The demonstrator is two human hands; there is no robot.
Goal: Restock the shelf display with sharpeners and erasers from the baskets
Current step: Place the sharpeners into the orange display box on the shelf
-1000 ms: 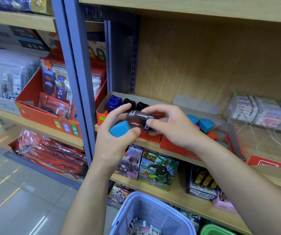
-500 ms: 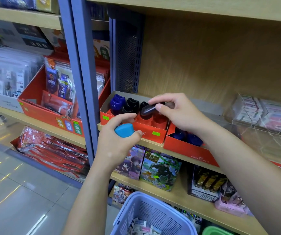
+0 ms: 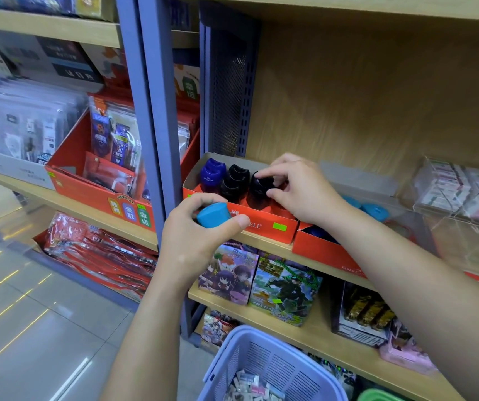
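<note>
Head view: right hand (image 3: 299, 192) pinches a black sharpener (image 3: 257, 188) between forefinger and thumb, the piece standing inside the red display box (image 3: 261, 227). Advised: seat it upright and level with its neighbours (image 3: 235, 180) in the box before letting go. Left hand (image 3: 194, 241), just in front of the box, is clamped round a blue sharpener (image 3: 213, 214), judged next for placement.

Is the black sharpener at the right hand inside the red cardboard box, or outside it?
Inside. The black sharpener stands in the red cardboard box beside a second black sharpener; right hand pinches it.
</note>
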